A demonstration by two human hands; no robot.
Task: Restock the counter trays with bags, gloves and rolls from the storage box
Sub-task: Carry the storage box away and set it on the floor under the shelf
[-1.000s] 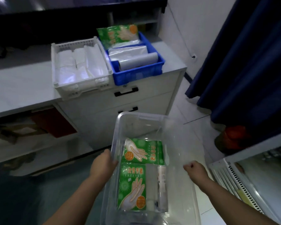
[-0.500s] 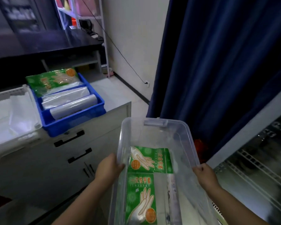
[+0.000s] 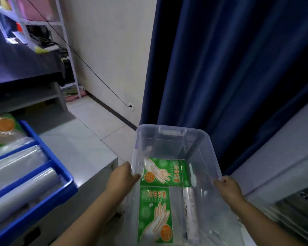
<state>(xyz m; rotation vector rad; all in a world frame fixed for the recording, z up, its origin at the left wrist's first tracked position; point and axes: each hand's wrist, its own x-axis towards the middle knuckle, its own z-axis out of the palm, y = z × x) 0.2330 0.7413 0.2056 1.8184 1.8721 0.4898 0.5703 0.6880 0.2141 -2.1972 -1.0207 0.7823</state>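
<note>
Setting: Dark blue curtain (image 3: 220,68) and a pale wall fill the background of a storeroom, with a grey counter (image 3: 82,151) on the left.
Box: A clear storage box (image 3: 172,132) is held in the air just off the counter's end, in front of the curtain.
Left hand: The left hand (image 3: 122,178) grips the box's left wall, fingers curled onto the edge.
Right hand: The right hand (image 3: 228,188) holds the right rim, fingers folded round it and their tips hidden.
Contents: Two green glove packets (image 3: 163,172) lie flat on the bottom, with a slim roll (image 3: 189,213) beside the nearer one. Glare may be hiding more clear stock at the right.
Counter tray: A blue tray (image 3: 48,157) at the left edge of the frame holds clear tray rolls (image 3: 23,189).
Handling: With so little inside, the box is probably light. Its thin walls are likely to flex and its plastic looks slick, so a grip on both long rims suits it. The packets look soft and slippery and are best pinched by an edge. The roll looks stiffer and could be taken round its middle.
</note>
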